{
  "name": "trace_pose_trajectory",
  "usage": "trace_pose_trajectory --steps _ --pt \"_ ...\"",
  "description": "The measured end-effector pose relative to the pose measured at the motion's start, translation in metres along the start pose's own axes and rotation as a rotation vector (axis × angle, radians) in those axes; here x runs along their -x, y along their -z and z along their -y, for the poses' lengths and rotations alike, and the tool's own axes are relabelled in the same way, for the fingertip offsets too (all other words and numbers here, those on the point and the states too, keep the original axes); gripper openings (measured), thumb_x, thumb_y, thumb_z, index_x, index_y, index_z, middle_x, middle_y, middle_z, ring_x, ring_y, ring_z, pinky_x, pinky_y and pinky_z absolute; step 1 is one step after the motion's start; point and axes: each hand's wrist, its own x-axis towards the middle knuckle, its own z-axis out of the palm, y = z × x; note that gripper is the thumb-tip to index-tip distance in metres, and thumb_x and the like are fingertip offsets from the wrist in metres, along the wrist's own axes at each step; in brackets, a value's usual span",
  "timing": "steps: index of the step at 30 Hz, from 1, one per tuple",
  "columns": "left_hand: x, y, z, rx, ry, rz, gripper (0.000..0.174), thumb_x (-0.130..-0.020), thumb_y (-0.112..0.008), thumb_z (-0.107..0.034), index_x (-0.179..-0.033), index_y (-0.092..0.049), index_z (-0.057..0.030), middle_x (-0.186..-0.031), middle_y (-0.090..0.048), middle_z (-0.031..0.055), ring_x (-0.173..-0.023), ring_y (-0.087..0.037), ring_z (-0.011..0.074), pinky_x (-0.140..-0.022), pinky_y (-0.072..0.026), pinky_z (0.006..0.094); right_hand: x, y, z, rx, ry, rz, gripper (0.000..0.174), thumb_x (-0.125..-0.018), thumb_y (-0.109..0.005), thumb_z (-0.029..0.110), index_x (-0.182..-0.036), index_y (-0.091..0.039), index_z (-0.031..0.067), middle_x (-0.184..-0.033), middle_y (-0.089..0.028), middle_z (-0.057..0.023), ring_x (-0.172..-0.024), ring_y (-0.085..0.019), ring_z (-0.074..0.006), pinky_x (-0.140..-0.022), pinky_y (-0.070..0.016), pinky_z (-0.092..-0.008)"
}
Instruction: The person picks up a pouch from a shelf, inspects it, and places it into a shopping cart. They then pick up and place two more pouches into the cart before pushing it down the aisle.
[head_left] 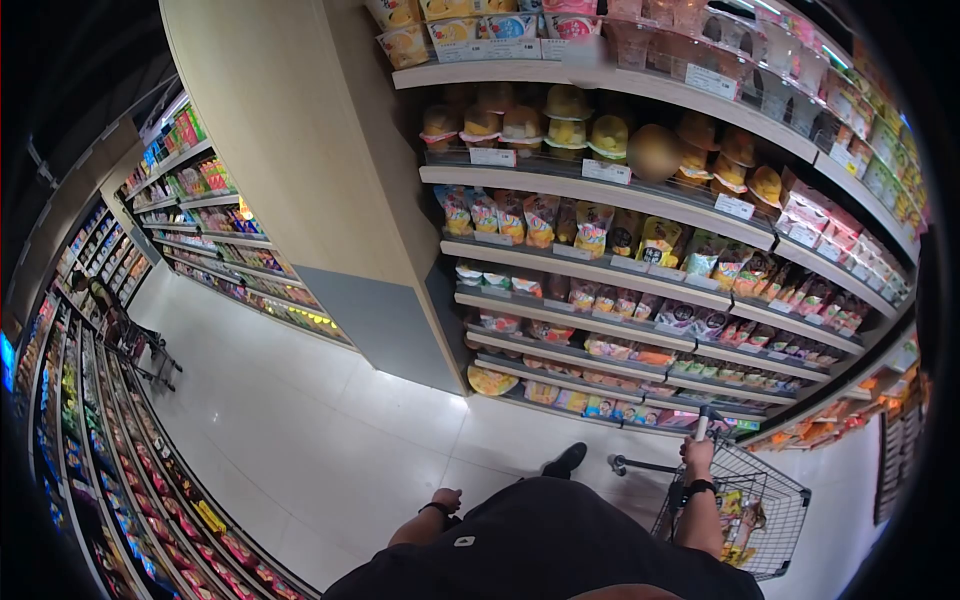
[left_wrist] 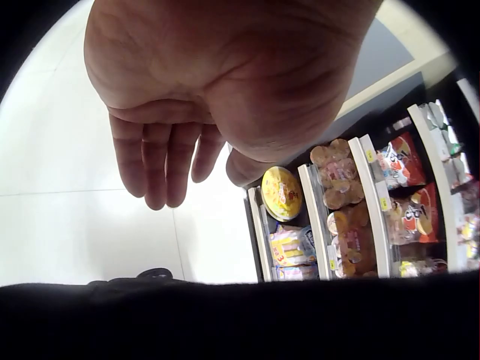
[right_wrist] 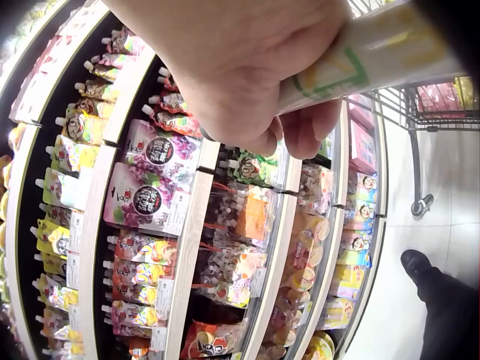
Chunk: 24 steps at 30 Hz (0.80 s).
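Note:
My right hand (head_left: 697,456) grips the white handle (head_left: 703,424) of a wire shopping cart (head_left: 790,487) at my right side. In the right wrist view the fingers wrap round the handle bar (right_wrist: 375,56), which carries green and yellow print. Yellow packages (head_left: 738,550) lie in the cart's basket. My left hand (head_left: 447,498) hangs at my left side, over the floor. The left wrist view shows its palm (left_wrist: 202,67) with the fingers loosely extended, touching nothing. Behind it stands a low shelf with a yellow oval package (left_wrist: 282,193).
Ahead rises a tall shelf (head_left: 610,185) of cups, pouches and bagged snacks with price tags. A wood-and-grey pillar (head_left: 375,320) stands at its left end. Another shelf row (head_left: 120,450) curves along the left. Farther down the aisle is a person (head_left: 92,290) with a cart (head_left: 148,348).

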Motion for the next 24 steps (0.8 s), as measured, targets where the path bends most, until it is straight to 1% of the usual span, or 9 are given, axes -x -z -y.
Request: trace_pose_trajectory --steps 4,10,13,15,17,19,21,22,24 --pt "0.019 0.000 -0.021 0.192 0.133 -0.047 0.037 -0.093 -0.055 -0.031 -0.104 -0.061 0.0045 -0.104 -0.069 0.0207 -0.071 -0.068 0.0254 -0.057 -0.0545 0.0348 0.000 -0.002 -0.002 -0.019 -0.022 -0.035 0.011 -0.086 -0.065 0.011 -0.087 -0.059 0.0013 -0.061 -0.061 -0.0061 -0.048 -0.060 -0.0155 -0.041 -0.0443 -0.0293" --pt "0.028 0.002 -0.026 0.190 0.155 -0.059 0.038 -0.094 -0.055 -0.032 -0.102 -0.062 0.0041 -0.100 -0.069 0.0189 -0.068 -0.066 0.0236 -0.054 -0.0530 0.0348 0.002 -0.001 0.000 -0.012 0.015 -0.015 0.010 -0.084 -0.063 0.009 -0.088 -0.058 0.0004 -0.061 -0.060 -0.0064 -0.049 -0.060 -0.0161 -0.041 -0.0451 -0.0293" --pt "0.021 0.002 -0.016 0.141 0.117 -0.030 0.038 -0.094 -0.053 -0.033 -0.099 -0.063 0.0035 -0.098 -0.069 0.0177 -0.064 -0.065 0.0233 -0.053 -0.0513 0.0353 -0.006 -0.001 -0.004 0.054 0.010 -0.030 0.017 -0.081 -0.065 0.013 -0.090 -0.059 -0.0009 -0.064 -0.064 -0.0090 -0.052 -0.063 -0.0181 -0.046 -0.0499 -0.0321" --pt "0.035 0.002 -0.023 0.202 0.130 -0.062 0.036 -0.092 -0.050 -0.032 -0.083 -0.065 -0.0011 -0.076 -0.069 0.0103 -0.059 -0.064 0.0220 -0.054 -0.0512 0.0371 -0.007 -0.001 -0.007 0.072 0.022 -0.062 0.018 -0.081 -0.065 0.014 -0.089 -0.060 -0.0013 -0.063 -0.064 -0.0094 -0.054 -0.064 -0.0182 -0.049 -0.0510 -0.0326" --pt "0.047 0.002 -0.029 0.171 0.129 -0.072 0.034 -0.091 -0.051 -0.031 -0.081 -0.064 -0.0016 -0.076 -0.069 0.0114 -0.059 -0.064 0.0214 -0.053 -0.0507 0.0369 -0.014 -0.002 -0.014 0.065 0.023 -0.037 0.013 -0.082 -0.063 0.011 -0.089 -0.055 0.0026 -0.063 -0.061 -0.0075 -0.050 -0.060 -0.0166 -0.041 -0.0456 -0.0303" --pt "0.053 0.002 -0.033 0.173 0.146 -0.056 0.033 -0.091 -0.052 -0.031 -0.082 -0.064 -0.0018 -0.076 -0.068 0.0111 -0.058 -0.064 0.0212 -0.051 -0.0500 0.0366 0.000 0.000 0.003 0.025 -0.001 -0.014 0.012 -0.083 -0.063 0.011 -0.089 -0.057 0.0021 -0.062 -0.061 -0.0063 -0.050 -0.061 -0.0157 -0.041 -0.0455 -0.0288" --pt "0.070 0.006 -0.043 0.028 0.031 -0.093 0.030 -0.090 -0.052 -0.029 -0.084 -0.064 -0.0023 -0.075 -0.068 0.0113 -0.057 -0.063 0.0216 -0.049 -0.0487 0.0362 -0.002 0.000 0.001 0.091 0.007 -0.012 0.013 -0.084 -0.063 0.013 -0.090 -0.059 0.0015 -0.064 -0.062 -0.0060 -0.052 -0.061 -0.0153 -0.041 -0.0454 -0.0283" --pt "0.061 0.007 -0.030 0.002 -0.137 -0.045 0.029 -0.090 -0.052 -0.028 -0.086 -0.063 -0.0020 -0.073 -0.067 0.0116 -0.056 -0.062 0.0220 -0.048 -0.0479 0.0359 0.000 0.000 0.003 0.093 -0.003 -0.011 0.013 -0.084 -0.063 0.013 -0.090 -0.059 0.0015 -0.064 -0.062 -0.0060 -0.052 -0.061 -0.0153 -0.041 -0.0454 -0.0283" --pt "0.059 0.009 -0.029 -0.012 -0.054 -0.044 0.028 -0.090 -0.053 -0.028 -0.086 -0.062 -0.0015 -0.074 -0.066 0.0121 -0.056 -0.062 0.0222 -0.048 -0.0479 0.0358 0.004 0.001 0.007 0.069 -0.013 -0.018 0.014 -0.085 -0.062 0.014 -0.090 -0.060 0.0009 -0.065 -0.063 -0.0061 -0.053 -0.062 -0.0149 -0.042 -0.0451 -0.0278"
